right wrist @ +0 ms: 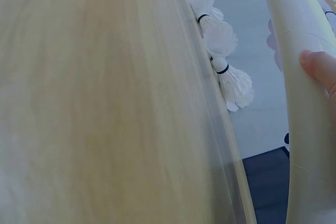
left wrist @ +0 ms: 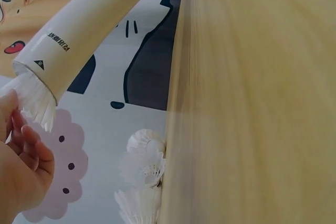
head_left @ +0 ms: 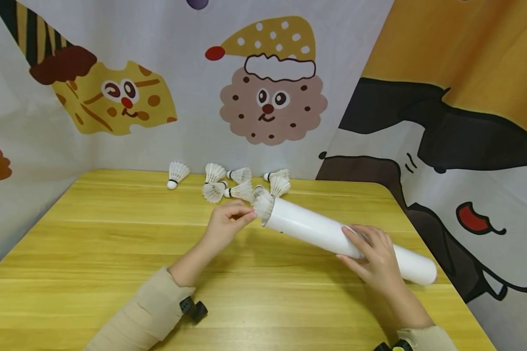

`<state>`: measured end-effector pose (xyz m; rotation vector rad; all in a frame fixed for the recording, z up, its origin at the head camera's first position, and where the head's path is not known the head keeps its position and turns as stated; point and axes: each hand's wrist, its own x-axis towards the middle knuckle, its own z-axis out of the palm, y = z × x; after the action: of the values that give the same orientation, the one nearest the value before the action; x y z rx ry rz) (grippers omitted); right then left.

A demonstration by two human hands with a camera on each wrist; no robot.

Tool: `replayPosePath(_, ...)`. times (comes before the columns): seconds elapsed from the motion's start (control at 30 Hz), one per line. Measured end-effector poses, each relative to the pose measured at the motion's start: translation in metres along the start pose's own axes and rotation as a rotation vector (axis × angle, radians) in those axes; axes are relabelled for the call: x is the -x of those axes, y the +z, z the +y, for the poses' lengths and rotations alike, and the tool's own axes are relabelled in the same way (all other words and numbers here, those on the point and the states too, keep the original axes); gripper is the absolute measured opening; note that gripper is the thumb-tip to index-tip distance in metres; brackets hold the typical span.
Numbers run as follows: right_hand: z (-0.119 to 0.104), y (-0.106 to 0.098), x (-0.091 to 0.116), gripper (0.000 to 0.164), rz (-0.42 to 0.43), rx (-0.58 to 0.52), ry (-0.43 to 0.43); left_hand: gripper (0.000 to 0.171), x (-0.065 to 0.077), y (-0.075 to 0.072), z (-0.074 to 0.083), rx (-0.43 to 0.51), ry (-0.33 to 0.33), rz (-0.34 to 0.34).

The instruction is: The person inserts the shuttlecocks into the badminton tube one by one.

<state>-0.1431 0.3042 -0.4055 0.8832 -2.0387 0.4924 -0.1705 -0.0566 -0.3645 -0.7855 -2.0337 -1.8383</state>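
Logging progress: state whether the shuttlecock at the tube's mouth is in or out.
Partly in: the shuttlecock's feathers stick out of the white tube by the left hand; the rest is hidden.

A cartoon-print cloth [head_left: 197, 117] hangs behind a wood-grain worktop [head_left: 290, 307] and along both its sides, giving what appears to be an indoor corner a playful, homely look; whether it belongs to a home, a nursery or a studio cannot be told. Beyond the worktop's far edge smile a yellow cheese [head_left: 94, 105] and a pinkish biscuit [head_left: 272, 119] in a dotted cap [head_left: 281, 44], while a large cartoon animal [head_left: 474, 187] spreads to the worktop's right.
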Motion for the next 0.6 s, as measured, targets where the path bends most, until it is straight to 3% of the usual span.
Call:
replayPosePath(0.27, 0.000, 0.000, 0.001, 0.056, 0.002, 0.003, -0.009, 0.006, 0.001, 0.001, 0.008, -0.010, -0.043, -0.040)
replayPosePath(0.6, -0.003, 0.001, -0.001, 0.055, -0.006, 0.001, -0.039, 0.006, 0.006, 0.011, -0.022, 0.071, -0.092, -0.097)
